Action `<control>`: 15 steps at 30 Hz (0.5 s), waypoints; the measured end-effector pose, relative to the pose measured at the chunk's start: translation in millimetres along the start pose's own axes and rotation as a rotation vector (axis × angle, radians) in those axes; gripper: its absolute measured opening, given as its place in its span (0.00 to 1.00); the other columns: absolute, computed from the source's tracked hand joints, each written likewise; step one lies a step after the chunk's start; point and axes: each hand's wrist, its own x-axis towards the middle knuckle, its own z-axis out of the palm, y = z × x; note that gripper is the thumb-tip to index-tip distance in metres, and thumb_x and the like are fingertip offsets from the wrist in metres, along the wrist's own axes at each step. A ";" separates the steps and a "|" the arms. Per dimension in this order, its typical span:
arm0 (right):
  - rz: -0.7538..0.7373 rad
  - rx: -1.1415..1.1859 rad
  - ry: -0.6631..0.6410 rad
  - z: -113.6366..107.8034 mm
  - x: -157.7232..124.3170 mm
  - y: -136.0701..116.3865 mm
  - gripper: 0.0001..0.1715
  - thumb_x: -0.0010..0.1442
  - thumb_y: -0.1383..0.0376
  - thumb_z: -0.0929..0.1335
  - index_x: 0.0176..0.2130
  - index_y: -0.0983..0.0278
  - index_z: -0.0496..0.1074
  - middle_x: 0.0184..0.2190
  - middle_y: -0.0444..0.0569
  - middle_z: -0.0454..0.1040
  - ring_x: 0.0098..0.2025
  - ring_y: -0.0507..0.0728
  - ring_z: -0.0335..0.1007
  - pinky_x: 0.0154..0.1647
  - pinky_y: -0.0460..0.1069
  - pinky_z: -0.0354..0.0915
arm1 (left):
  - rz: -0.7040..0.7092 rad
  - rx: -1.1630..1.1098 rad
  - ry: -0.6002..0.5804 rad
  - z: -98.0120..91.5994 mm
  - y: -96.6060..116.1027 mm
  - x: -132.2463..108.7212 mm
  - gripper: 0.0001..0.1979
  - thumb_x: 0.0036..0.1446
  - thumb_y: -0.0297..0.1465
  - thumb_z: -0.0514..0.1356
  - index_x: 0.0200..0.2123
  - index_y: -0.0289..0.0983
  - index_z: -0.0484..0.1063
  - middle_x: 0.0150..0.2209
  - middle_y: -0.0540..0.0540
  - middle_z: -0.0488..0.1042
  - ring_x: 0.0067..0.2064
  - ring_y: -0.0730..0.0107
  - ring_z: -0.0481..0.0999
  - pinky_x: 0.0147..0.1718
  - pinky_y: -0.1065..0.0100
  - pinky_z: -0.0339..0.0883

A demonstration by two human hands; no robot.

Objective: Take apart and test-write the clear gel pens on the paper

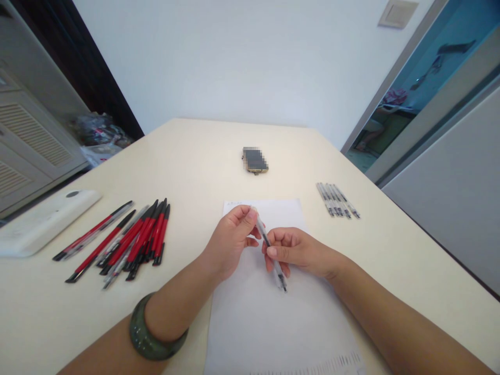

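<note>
Both hands hold one clear pen [276, 265] above a sheet of white paper [269, 323]. My left hand [234, 237] pinches the pen's upper end between thumb and fingertips. Around the middle of the barrel, my right hand [292, 251] is closed with its thumb on top. The pen slants, its lower end toward me and to the right. Rows of short pen strokes mark the paper's near edge, and faint writing shows at its far left corner.
On the left lies a pile of red-and-black and clear pens [136, 239], beside a long white case [50, 221]. Several clear pens [336, 200] lie in a row at the right. Toward the back sits a small dark, pixelated object [255, 160]. A wall borders the table [195, 151].
</note>
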 end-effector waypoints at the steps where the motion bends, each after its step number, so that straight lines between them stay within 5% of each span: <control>1: 0.007 -0.004 -0.003 0.2 -0.2 -0.2 0.13 0.53 0.59 0.64 0.30 0.67 0.60 0.24 0.45 0.69 0.17 0.45 0.59 0.17 0.42 0.56 | 0.007 -0.009 0.018 0.0 0.2 0.4 0.12 0.52 0.40 0.52 0.28 0.37 0.62 0.26 0.51 0.65 0.27 0.77 0.64 0.23 0.75 0.59; 6: 0.028 -0.024 -0.018 0.5 -1.1 -1.4 0.13 0.53 0.58 0.64 0.30 0.67 0.61 0.24 0.45 0.69 0.17 0.45 0.59 0.18 0.42 0.56 | 0.026 -0.018 0.095 -0.6 -0.4 2.2 0.14 0.52 0.42 0.51 0.27 0.36 0.62 0.27 0.51 0.66 0.26 0.78 0.63 0.22 0.75 0.58; 15: 0.015 -0.017 0.040 1.1 -0.2 -1.2 0.15 0.56 0.57 0.59 0.35 0.67 0.63 0.19 0.44 0.70 0.14 0.45 0.56 0.14 0.41 0.54 | 0.024 -0.019 0.065 -2.0 -1.6 0.8 0.12 0.52 0.40 0.53 0.30 0.36 0.65 0.29 0.49 0.69 0.26 0.78 0.64 0.24 0.74 0.58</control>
